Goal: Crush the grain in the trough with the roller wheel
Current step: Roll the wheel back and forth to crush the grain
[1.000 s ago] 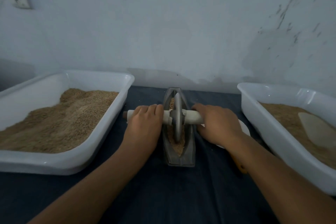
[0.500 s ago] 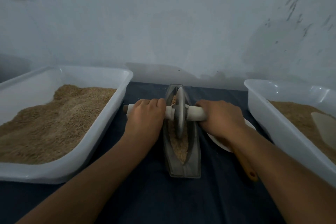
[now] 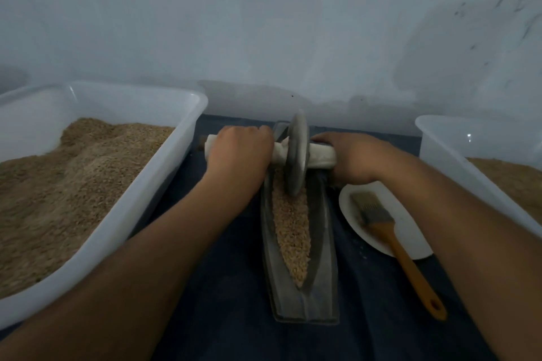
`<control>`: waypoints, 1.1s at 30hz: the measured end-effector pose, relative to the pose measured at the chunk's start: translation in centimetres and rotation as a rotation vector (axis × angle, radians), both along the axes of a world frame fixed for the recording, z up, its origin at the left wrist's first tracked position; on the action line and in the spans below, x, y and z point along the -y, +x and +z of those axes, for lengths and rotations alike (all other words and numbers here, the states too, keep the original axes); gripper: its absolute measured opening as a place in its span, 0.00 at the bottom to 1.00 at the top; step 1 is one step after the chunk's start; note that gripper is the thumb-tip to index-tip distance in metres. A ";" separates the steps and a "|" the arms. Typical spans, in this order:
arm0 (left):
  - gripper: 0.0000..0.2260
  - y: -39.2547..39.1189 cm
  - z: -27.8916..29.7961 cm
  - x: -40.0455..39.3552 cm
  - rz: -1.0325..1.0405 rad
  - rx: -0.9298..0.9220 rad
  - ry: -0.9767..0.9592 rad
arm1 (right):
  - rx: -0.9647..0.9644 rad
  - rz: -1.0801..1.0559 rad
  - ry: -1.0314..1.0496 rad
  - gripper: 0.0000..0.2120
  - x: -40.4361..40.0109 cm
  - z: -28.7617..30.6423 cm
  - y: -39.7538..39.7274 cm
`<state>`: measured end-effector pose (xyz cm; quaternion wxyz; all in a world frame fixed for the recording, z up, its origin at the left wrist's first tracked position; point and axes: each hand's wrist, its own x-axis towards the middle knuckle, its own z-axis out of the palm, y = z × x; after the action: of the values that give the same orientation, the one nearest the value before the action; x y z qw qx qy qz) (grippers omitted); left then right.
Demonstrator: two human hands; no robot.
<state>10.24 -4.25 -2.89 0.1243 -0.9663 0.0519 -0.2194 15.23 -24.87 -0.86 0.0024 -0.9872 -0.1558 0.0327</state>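
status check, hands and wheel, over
Left hand and right hand grip the axle. Roller wheel at trough's far end, in grain. Nothing obstructing.

trough [image 3: 299, 243] centre | tub [image 3: 123, 208] left | plate [image 3: 410, 231] right, brush [image 3: 390, 231] on it

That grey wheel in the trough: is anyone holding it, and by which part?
Yes. Both hands, left hand and right hand, grip the white-wrapped axle handle either side of the grey metal roller wheel, not the disc.

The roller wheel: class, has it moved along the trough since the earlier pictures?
Yes. The wheel has rolled away from the person, toward the trough's far end by the wall; more grain now shows behind it.
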 end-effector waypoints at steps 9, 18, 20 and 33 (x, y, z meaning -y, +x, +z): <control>0.10 -3.4 -1.1 0.0 -0.062 0.066 0.002 | 0.243 -0.056 0.092 0.23 0.5 -2.1 -3.9; 0.29 -8.9 -2.4 -0.6 -0.075 0.047 -0.056 | 0.446 0.050 0.090 0.18 0.6 -2.3 -9.4; 0.33 -9.6 -2.3 -0.7 -0.098 0.045 -0.026 | 0.442 0.054 0.105 0.18 0.7 -2.3 -10.4; 0.27 -8.3 -2.3 -0.5 -0.127 0.071 -0.064 | 0.401 0.009 0.079 0.15 1.2 -2.7 -9.2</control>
<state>1.97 -3.71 -5.23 0.0812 -0.9561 0.1018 -0.2625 6.03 -26.05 -3.59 0.0097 -0.9723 -0.1589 -0.1708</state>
